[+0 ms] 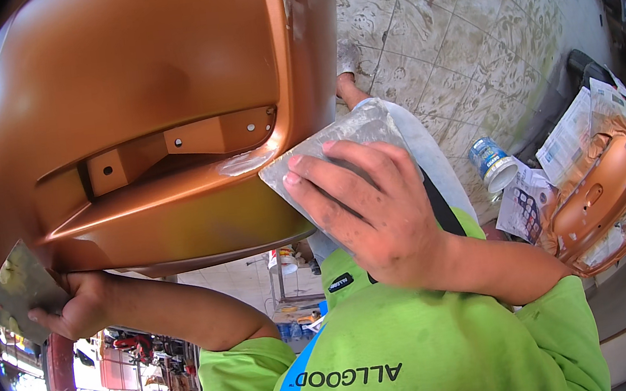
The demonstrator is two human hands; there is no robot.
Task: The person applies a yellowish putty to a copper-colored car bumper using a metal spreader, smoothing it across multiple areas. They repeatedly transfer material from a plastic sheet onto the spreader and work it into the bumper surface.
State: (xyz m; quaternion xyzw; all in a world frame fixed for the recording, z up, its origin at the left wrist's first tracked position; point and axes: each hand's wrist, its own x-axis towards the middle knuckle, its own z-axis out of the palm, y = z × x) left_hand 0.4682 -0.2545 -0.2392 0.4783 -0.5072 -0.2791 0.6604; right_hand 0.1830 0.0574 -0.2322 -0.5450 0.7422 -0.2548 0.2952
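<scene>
A copper-orange painted car body panel (151,59) fills the upper left, with a recess (161,152) that has several holes. On the ridge under the recess lies a pale, smeared patch of filler (247,162). My right hand (381,218) is closed on a broad, flat metal putty spreader (367,124), fingers spread over its face. That spreader's left corner is right beside the filler patch; whether it touches the panel I cannot tell. At the panel's lower left, my left hand (82,305) grips a second metal putty spreader (21,287), its face stained.
On the right, a second copper-orange panel (598,194) lies with newspaper sheets (564,132) around it. A blue and white can (493,165) is on the stained tiled floor (434,42). At lower left are a red post (64,386) and a cluttered bench (142,354).
</scene>
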